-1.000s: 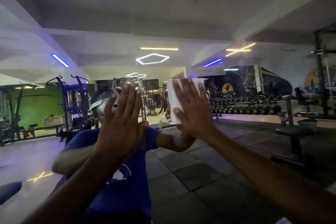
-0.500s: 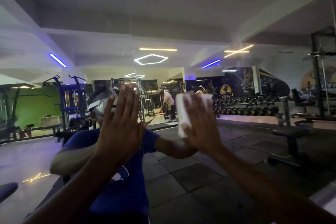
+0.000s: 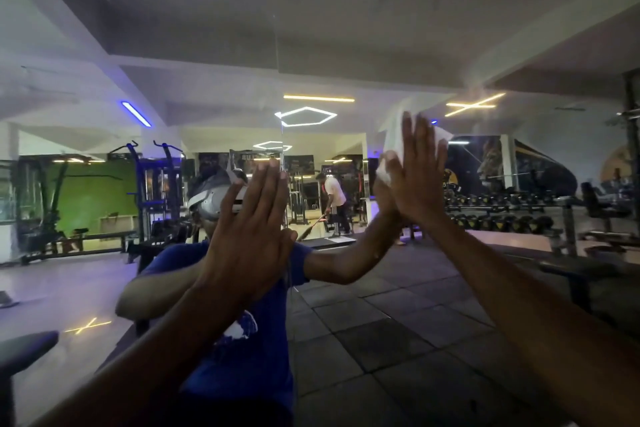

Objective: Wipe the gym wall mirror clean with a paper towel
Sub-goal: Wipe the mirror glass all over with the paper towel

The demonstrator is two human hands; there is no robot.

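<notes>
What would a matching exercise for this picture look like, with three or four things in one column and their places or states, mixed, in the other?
Things:
1. left hand
2. right hand
3. paper towel
4. mirror

States:
A. white, pressed under a flat palm
B. flat on the glass, bare, holds nothing
C. reflects the gym and both arms
D. fingers straight up, presses the towel on the glass

Pairs: 1-B, 2-D, 3-A, 4-C
</notes>
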